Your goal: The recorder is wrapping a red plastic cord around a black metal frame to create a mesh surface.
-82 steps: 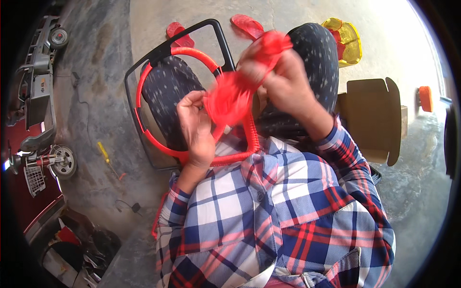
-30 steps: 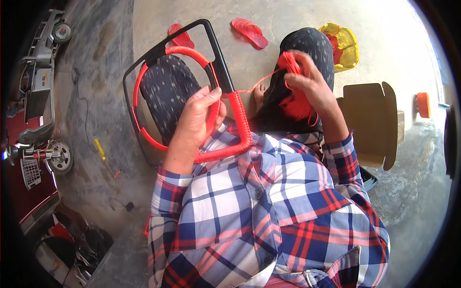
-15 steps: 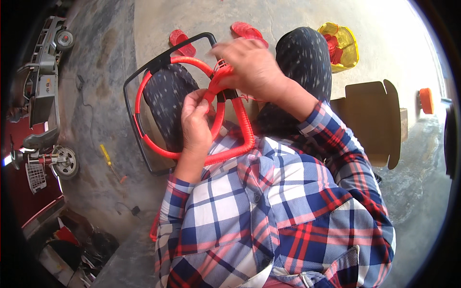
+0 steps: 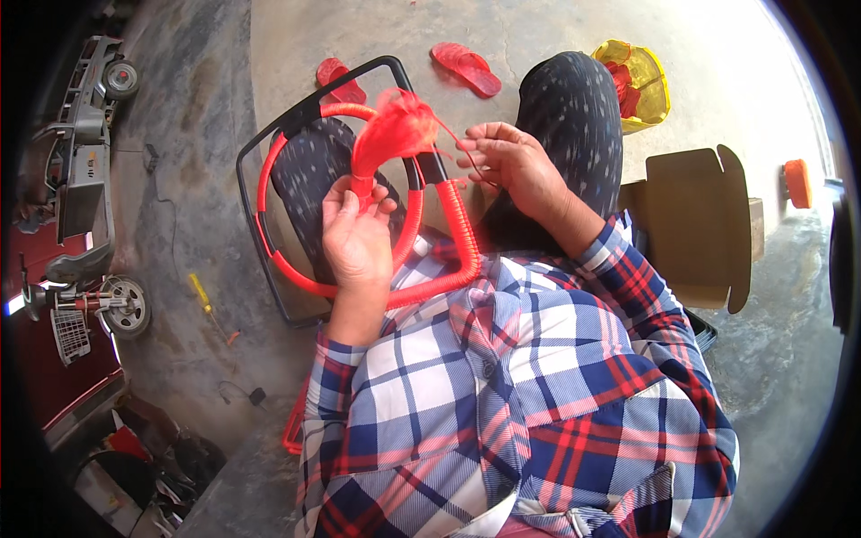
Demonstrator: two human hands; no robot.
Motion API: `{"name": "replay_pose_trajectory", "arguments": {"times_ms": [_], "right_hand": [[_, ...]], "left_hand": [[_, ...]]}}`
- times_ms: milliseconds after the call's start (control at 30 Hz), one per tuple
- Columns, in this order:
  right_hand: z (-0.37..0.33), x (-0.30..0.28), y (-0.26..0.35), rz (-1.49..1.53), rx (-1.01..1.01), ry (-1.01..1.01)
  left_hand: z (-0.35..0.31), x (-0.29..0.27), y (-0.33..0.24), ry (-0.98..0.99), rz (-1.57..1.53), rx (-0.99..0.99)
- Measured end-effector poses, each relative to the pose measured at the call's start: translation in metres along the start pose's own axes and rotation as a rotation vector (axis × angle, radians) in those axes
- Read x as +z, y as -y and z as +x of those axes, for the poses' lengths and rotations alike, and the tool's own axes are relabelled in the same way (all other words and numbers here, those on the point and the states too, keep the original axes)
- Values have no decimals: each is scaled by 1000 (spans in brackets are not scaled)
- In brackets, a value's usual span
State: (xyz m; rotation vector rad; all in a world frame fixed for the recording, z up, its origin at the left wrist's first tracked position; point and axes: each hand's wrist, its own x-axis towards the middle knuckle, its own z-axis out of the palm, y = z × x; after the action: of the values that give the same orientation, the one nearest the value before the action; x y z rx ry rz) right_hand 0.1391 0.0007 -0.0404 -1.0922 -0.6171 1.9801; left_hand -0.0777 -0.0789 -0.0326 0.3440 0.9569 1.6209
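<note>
Above the frame point(image 4: 359, 206), left fingers point(image 4: 354, 193) grip red cord point(image 4: 390, 130); right fingers point(image 4: 480, 148) pinch its strand.

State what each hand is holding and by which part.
The left hand grips the bundle of red cord at its lower end, against the frame. The right hand pinches a thin strand leading from that bundle.

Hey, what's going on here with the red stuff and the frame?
A person sitting on the floor is wrapping red cord around a black frame resting on their lap. The left hand grips a bundle of red cord, while the right hand pinches a thin strand leading off it. Part of the frame is already wrapped red; the rest is bare black.
</note>
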Motion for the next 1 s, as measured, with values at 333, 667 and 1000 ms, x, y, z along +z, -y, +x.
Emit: {"name": "replay_pose_trajectory", "arguments": {"times_ms": [333, 667, 1000], "right_hand": [[-4, -7, 10, -330, -505, 113], [16, -8, -15, -135, 319, 402], [0, 0, -37, -275, 375, 529]], "left_hand": [[-4, 1, -2, 75, 18, -23], [-29, 18, -5, 315, 573, -6], [-31, 22, -3, 378, 1195, 432]]}}
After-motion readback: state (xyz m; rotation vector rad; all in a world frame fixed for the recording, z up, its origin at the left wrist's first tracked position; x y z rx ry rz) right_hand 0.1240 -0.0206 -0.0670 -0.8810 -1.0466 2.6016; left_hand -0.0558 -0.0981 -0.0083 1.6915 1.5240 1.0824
